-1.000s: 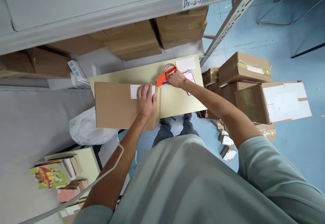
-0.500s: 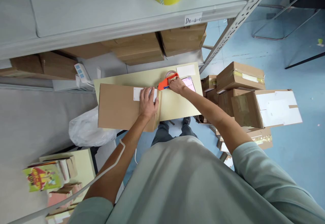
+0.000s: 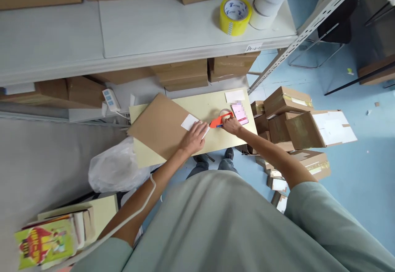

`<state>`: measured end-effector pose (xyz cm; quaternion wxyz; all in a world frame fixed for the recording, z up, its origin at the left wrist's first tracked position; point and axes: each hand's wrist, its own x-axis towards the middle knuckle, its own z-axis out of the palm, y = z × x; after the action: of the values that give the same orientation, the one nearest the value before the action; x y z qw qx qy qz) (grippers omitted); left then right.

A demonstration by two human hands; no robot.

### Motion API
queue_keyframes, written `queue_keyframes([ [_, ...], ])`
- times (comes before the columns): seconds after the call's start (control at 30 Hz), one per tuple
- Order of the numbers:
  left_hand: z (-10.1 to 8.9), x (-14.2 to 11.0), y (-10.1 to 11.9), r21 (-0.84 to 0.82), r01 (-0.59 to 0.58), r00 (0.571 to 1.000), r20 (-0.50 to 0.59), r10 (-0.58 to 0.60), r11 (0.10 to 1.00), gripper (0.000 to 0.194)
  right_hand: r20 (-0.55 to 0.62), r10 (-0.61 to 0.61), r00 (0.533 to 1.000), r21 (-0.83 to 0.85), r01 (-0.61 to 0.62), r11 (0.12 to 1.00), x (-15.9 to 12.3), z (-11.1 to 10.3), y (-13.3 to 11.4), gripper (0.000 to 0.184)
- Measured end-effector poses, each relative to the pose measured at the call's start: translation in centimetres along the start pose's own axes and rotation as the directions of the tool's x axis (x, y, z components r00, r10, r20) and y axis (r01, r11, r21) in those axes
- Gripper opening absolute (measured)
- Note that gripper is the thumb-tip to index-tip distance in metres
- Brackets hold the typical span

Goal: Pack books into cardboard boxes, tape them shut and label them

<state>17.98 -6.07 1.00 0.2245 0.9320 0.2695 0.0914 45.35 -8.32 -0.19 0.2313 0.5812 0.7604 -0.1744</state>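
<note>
A brown cardboard box lies turned at an angle on a pale yellow table. Near its right corner is a white label. My left hand rests on that corner, fingers stretched out over the label's edge. In my right hand is an orange tape dispenser, its front pointing left and close to the left fingertips. The fingers wrap round its handle, and a roll of clear tape shows behind it. A pink-screened phone lies beyond my right hand.
Above the table runs a grey shelf with a yellow tape roll and white rolls. Stacked cartons stand on the floor to the right. A white plastic bag and a pile of books are at the left.
The box has turned clockwise on the table, with my left hand still on its right end. The tape dispenser stays in my right hand. My view has tilted up, showing more shelf.
</note>
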Motion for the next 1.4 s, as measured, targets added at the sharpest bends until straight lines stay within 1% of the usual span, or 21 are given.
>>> queue_keyframes([
  [0.1,-0.9,-3.7,-1.0,-0.047,-0.122,0.992,0.03,0.123,0.991,0.069,0.003,-0.044,0.999,0.014,0.044,0.999,-2.2,1.3,-4.6,0.053],
  [0.2,-1.6,-7.5,-1.5,-0.101,-0.166,0.986,0.014,0.168,0.981,0.06,-0.011,-0.094,0.996,0.041,0.094,0.995,-3.2,2.3,-9.9,0.041],
  [0.27,-2.2,-9.4,-1.8,-0.137,-0.144,0.989,0.013,0.147,0.98,0.045,-0.02,-0.108,0.994,0.076,0.109,0.991,-3.4,2.7,-13.4,0.038],
  [0.33,-3.1,-10.1,-2.5,-0.157,-0.046,0.999,0.005,0.047,0.986,0.035,-0.03,-0.101,0.994,0.115,0.104,0.988,-3.3,2.7,-16.4,0.037],
  [0.4,-4.0,-9.2,-3.5,-0.15,0.084,0.995,-0.035,-0.09,0.985,0.037,-0.041,-0.089,0.995,0.153,0.095,0.984,-2.9,2.5,-18.7,0.036],
  [0.43,-4.3,-8.1,-4.0,-0.136,0.143,0.986,-0.066,-0.153,0.98,0.041,-0.046,-0.084,0.995,0.169,0.091,0.981,-2.6,2.3,-19.5,0.036],
  [0.5,-4.7,-5.0,-5.0,-0.089,0.206,0.968,-0.126,-0.216,0.975,0.054,-0.056,-0.085,0.995,0.197,0.094,0.976,-1.9,1.9,-20.7,0.036],
  [0.57,-4.5,-1.6,-5.7,-0.031,0.253,0.954,-0.157,-0.255,0.967,0.065,-0.075,-0.107,0.991,0.222,0.121,0.967,-1.1,1.5,-21.2,0.034],
  [0.6,-4.3,-0.2,-6.0,-0.014,0.284,0.945,-0.164,-0.283,0.959,0.068,-0.09,-0.123,0.988,0.231,0.141,0.963,-0.7,1.3,-21.3,0.034],
  [0.67,-3.7,1.9,-6.2,0.007,0.349,0.923,-0.175,-0.343,0.937,0.07,-0.132,-0.155,0.979,0.233,0.183,0.955,0.2,1.0,-21.3,0.033],
  [0.7,-3.4,2.4,-6.3,0.014,0.369,0.916,-0.173,-0.361,0.929,0.071,-0.152,-0.17,0.974,0.226,0.202,0.953,0.6,0.8,-21.1,0.034],
  [0.77,-3.1,2.7,-6.3,0.029,0.376,0.917,-0.155,-0.368,0.926,0.071,-0.175,-0.207,0.962,0.21,0.242,0.947,1.4,0.6,-20.9,0.036],
  [0.87,-3.3,2.2,-6.4,0.05,0.357,0.931,-0.101,-0.351,0.933,0.07,-0.188,-0.261,0.947,0.196,0.296,0.935,2.3,0.1,-20.8,0.037],
  [0.93,-3.6,2.0,-6.5,0.06,0.36,0.932,-0.07,-0.355,0.931,0.071,-0.2,-0.284,0.938,0.195,0.322,0.926,2.5,-0.2,-20.8,0.037],
  [1.0,-3.7,2.0,-6.7,0.071,0.371,0.928,-0.052,-0.368,0.926,0.071,-0.203,-0.293,0.934,0.21,0.334,0.919,2.6,-0.4,-20.2,0.037],
  [1.07,-3.7,2.0,-6.8,0.082,0.38,0.925,-0.044,-0.378,0.921,0.071,-0.181,-0.27,0.946,0.236,0.308,0.922,2.7,-0.7,-18.2,0.038],
  [1.13,-3.7,2.0,-6.9,0.093,0.383,0.924,-0.038,-0.381,0.919,0.071,-0.14,-0.193,0.971,0.257,0.224,0.94,3.0,-0.8,-14.4,0.04],
  [1.2,-3.6,2.0,-6.9,0.101,0.383,0.924,-0.031,-0.382,0.918,0.071,-0.091,-0.051,0.995,0.266,0.073,0.961,3.7,-1.0,-9.1,0.041],
  [1.27,-3.5,2.0,-6.8,0.106,0.389,0.921,-0.026,-0.388,0.915,0.071,-0.076,0.054,0.996,0.265,-0.033,0.964,4.8,-1.4,-3.6,0.041],
  [1.33,-3.4,2.1,-6.8,0.104,0.395,0.919,-0.023,-0.395,0.913,0.071,-0.1,0.081,0.992,0.26,-0.052,0.964,5.9,-2.0,0.6,0.041],
  [1.4,-3.4,2.2,-6.7,0.101,0.396,0.918,-0.021,-0.396,0.913,0.071,-0.112,0.071,0.991,0.25,-0.041,0.967,6.8,-2.5,2.8,0.041],
])
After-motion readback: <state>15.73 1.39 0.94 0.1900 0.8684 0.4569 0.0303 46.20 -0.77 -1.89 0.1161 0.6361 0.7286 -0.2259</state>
